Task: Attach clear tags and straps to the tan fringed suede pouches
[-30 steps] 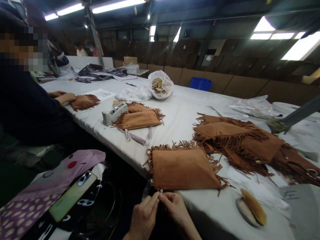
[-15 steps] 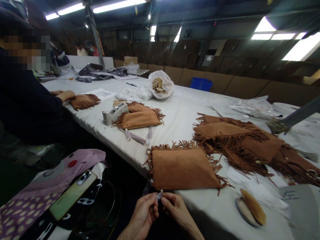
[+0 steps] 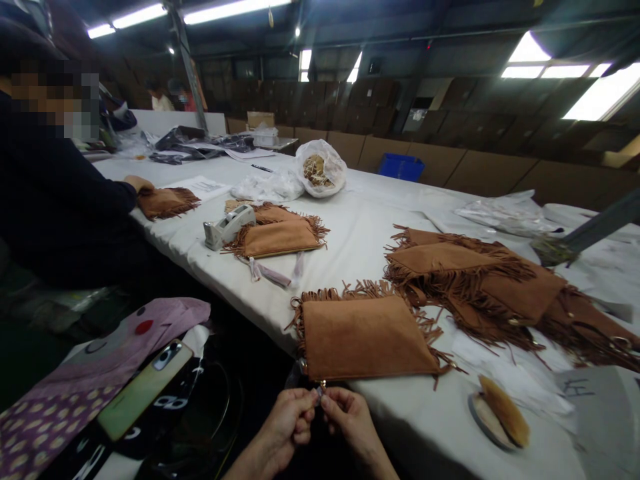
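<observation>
Worktable: long white covered worktable point(image 3: 370, 217), creased along its near edge; brown cardboard boxes point(image 3: 350, 103) and a blue plastic bin point(image 3: 401, 167) stand beyond it.
Pouch in hand: flat brown suede-like pouch point(image 3: 367, 337), four-sided with stringy fringe, lying at the near edge.
Pull: small gold-toned metal pull point(image 3: 323, 384) hanging at its near left corner.
Fingers: left hand point(image 3: 289, 420) and right hand point(image 3: 350, 413) both pinch a tiny translucent wrapping point(image 3: 319, 395) just below the pull.
Right side: overlapping heap of brown fringed bags point(image 3: 480, 280) crowding the pouch; nearer, an oval brush-like piece with tan bristles point(image 3: 503, 417).
Left side: grey tape dispenser point(image 3: 227, 230) against another fringed brown pouch point(image 3: 283, 238); a dark-sleeved co-worker point(image 3: 60, 193) sits farther along.
Behind: crinkled clear plastic bag point(image 3: 323, 170), rounded, with golden-brown contents.
</observation>
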A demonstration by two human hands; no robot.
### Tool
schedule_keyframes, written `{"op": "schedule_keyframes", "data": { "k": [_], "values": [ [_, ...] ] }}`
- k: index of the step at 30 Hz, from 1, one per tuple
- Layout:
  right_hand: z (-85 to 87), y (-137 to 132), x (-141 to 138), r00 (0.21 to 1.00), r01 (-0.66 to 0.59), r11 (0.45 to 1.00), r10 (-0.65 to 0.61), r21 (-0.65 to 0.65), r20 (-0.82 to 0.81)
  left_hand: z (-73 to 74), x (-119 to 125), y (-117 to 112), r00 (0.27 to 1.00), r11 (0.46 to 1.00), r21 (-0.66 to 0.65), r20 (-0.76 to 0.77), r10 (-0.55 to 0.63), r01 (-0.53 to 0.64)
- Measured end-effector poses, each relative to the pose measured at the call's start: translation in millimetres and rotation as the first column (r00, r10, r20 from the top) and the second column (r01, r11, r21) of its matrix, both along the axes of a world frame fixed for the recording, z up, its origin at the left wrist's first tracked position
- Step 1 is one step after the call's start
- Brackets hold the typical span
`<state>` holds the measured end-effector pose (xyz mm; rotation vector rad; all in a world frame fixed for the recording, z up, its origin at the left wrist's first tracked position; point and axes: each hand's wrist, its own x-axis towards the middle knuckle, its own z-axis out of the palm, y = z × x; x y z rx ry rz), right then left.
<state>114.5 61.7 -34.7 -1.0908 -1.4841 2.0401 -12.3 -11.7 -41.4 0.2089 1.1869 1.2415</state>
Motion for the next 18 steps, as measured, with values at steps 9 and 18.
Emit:
{"op": "schedule_keyframes", "data": {
  "k": [9, 18],
  "values": [
    [-16.1, 2, 9, 0.993, 0.039, 0.984, -0.058, 0.174, 0.101, -4.2, -1, -3, 1.000, 1.000, 0.007, 0.001, -0.028, 0.028],
    [10.4, -20, 14, 0.960, 0.279, 0.958, -0.280, 0.061, 0.001, 17.8, 7, -14, 0.664, 0.987, 0.160, -0.737, 0.125, -0.008]
  ]
}}
